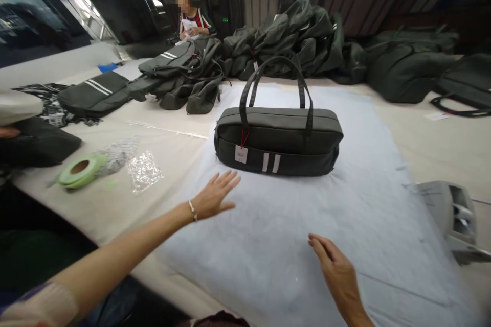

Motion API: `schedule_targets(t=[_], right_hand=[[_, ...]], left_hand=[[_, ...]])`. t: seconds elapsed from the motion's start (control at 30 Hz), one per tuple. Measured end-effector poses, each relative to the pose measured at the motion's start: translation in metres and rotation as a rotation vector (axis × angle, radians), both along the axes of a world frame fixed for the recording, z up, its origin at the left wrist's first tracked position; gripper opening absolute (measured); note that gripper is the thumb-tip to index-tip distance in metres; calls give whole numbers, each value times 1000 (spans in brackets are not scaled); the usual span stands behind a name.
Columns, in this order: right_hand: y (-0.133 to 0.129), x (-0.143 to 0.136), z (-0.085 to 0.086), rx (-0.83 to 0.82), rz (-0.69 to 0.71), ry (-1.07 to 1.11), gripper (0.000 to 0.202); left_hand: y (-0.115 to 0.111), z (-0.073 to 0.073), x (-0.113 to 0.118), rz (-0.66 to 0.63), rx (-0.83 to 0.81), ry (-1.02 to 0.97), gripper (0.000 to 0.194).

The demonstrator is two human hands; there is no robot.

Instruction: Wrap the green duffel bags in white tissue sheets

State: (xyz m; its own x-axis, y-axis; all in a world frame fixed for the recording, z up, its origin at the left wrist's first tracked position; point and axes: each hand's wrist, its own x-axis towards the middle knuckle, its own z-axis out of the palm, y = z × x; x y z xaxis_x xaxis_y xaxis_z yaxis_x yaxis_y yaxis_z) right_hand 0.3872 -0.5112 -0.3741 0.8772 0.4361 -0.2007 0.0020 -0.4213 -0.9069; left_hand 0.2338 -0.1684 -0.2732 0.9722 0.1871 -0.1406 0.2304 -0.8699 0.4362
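Bag (282,138) stands upright on a pale blue cloth (272,235) spread over the bench (184,156).

The left hand (215,195) is released, fingers loosely spread, just in front of the bag's near left corner; the right hand (338,271) grips nothing either, its fingers held together, over the near part of the cloth and farther from the bag. Two straps (244,99) loop above the bag, and a white tag (241,155) hangs on its front, left of two white stripes. Green tape (87,164) and crumpled clear plastic (146,171) lie to the left; dark bags (295,36) are heaped behind.
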Motion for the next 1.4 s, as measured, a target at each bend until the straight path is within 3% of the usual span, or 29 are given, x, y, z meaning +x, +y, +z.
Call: schedule_targets(t=[0.03,0.1,0.17,0.23,0.33,0.4,0.47,0.53,0.63,0.73,0.83,0.93,1.13,1.27,1.4], right_hand=[[-4,4,11,-44,13,-190,42],[10,22,49,-42,47,-586,40],[49,51,102,27,111,-918,48],[100,84,160,27,120,-1119,74],[168,133,224,-164,138,-1019,107],[198,166,240,-295,114,-808,118],[218,197,233,-429,173,-594,114],[232,223,212,-584,360,-502,97],[238,243,176,-786,636,-746,97],[225,237,157,-789,716,-1134,100],[203,215,148,-532,660,-1373,82],[188,196,136,-343,524,-1443,59],[192,184,121,-345,344,-1410,36],[196,172,129,-355,321,-1352,25],[192,157,154,-311,249,-1400,20]], left_hand=[[-13,-26,-30,-46,28,92,80],[-41,-70,-79,-206,-34,196,95],[-66,-99,-108,-323,-146,194,103],[-82,-117,-120,-360,-223,137,104],[-91,-133,-124,-348,-210,36,96],[-96,-139,-125,-342,-141,-17,93],[-103,-143,-128,-365,-78,-58,93],[-113,-144,-133,-414,-52,-93,92],[-126,-142,-140,-424,-47,-130,89],[-131,-141,-143,-359,-43,-163,80],[-132,-142,-143,-329,-9,-233,57],[-133,-142,-139,-332,49,-301,27],[-140,-132,-129,-350,109,-327,17],[-146,-120,-122,-353,188,-337,17],[-157,-107,-127,-362,253,-352,20]])
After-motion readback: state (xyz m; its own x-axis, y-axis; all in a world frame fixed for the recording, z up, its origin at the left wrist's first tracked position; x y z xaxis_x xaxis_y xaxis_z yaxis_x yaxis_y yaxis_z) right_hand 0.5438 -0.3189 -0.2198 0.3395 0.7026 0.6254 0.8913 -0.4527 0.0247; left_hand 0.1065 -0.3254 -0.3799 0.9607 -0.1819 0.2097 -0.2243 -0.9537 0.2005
